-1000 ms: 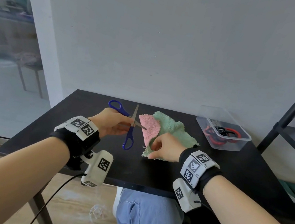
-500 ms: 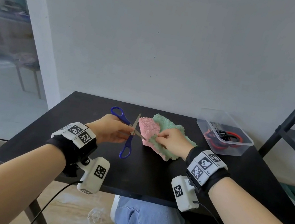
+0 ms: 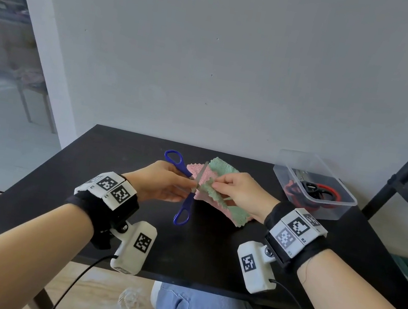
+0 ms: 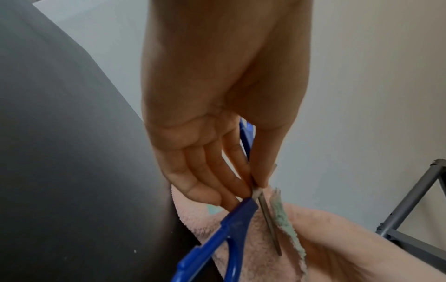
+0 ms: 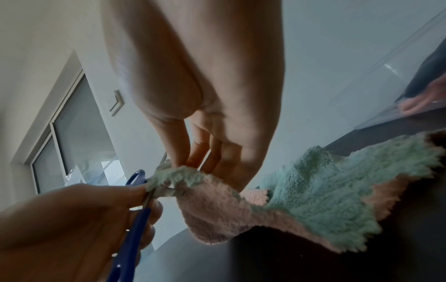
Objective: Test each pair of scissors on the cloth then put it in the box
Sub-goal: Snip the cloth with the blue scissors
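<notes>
While the left hand (image 3: 163, 184) pinches the blue-handled scissors (image 3: 185, 191) at the pivot with blades spread apart, the right hand (image 3: 240, 191), pinching the cloth (image 3: 217, 199) raised above the table (image 3: 57, 184), should feed its taut edge deep between them, then the scissors go right to the box (image 3: 334, 206).

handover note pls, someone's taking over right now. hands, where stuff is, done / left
Left hand: pinches the blue scissors near the pivot, blades spread open.
Right hand: pinches the edge of the pink-and-green cloth and lifts it to the blades; the far part seems to rest on the black table.
Clear box, on the right: red and black scissors already inside.
Done: those. Left: cut with the blue pair, then box it.
</notes>
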`<move>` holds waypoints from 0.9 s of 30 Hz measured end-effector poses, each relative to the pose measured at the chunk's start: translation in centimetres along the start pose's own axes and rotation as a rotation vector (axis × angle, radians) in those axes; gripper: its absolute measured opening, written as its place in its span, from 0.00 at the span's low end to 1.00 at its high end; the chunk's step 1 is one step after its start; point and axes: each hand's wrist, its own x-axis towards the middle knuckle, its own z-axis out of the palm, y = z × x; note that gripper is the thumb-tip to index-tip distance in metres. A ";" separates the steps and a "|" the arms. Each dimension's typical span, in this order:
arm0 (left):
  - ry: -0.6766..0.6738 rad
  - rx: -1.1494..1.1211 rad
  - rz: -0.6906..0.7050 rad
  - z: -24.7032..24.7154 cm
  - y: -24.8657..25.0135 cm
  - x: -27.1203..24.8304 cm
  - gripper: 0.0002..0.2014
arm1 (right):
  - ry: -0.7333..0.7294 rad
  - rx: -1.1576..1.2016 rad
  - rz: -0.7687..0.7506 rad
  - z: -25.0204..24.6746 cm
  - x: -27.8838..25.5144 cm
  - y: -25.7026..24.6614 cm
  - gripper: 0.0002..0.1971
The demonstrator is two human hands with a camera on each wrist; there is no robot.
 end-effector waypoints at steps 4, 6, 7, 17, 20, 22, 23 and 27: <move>-0.004 -0.022 -0.006 0.5 -0.2 0.2 0.07 | 0.046 -0.031 -0.022 0.4 0.1 -0.2 0.11; 0.007 -0.031 -0.002 0.7 -0.2 0.3 0.06 | 0.079 -0.014 -0.036 0.5 0.0 -0.4 0.10; 0.014 -0.037 0.003 0.7 -0.2 0.4 0.06 | 0.086 -0.002 -0.049 0.6 0.0 -0.4 0.10; 0.089 -0.059 0.044 1.2 -0.6 0.7 0.11 | 0.089 0.137 -0.070 1.4 -0.6 -0.4 0.08; 0.107 -0.066 0.072 1.4 -0.5 0.6 0.10 | 0.108 0.140 -0.069 1.5 -0.4 -0.4 0.09; 0.113 -0.072 0.093 1.5 -0.4 0.5 0.09 | 0.112 0.092 -0.074 1.6 -0.5 -0.6 0.08; 0.114 -0.069 0.106 1.6 -0.3 0.5 0.08 | 0.110 0.095 -0.070 1.5 -0.5 -0.6 0.08; 0.143 -0.052 0.148 1.8 0.0 0.5 0.06 | 0.077 0.148 -0.061 1.2 -0.5 -0.6 0.07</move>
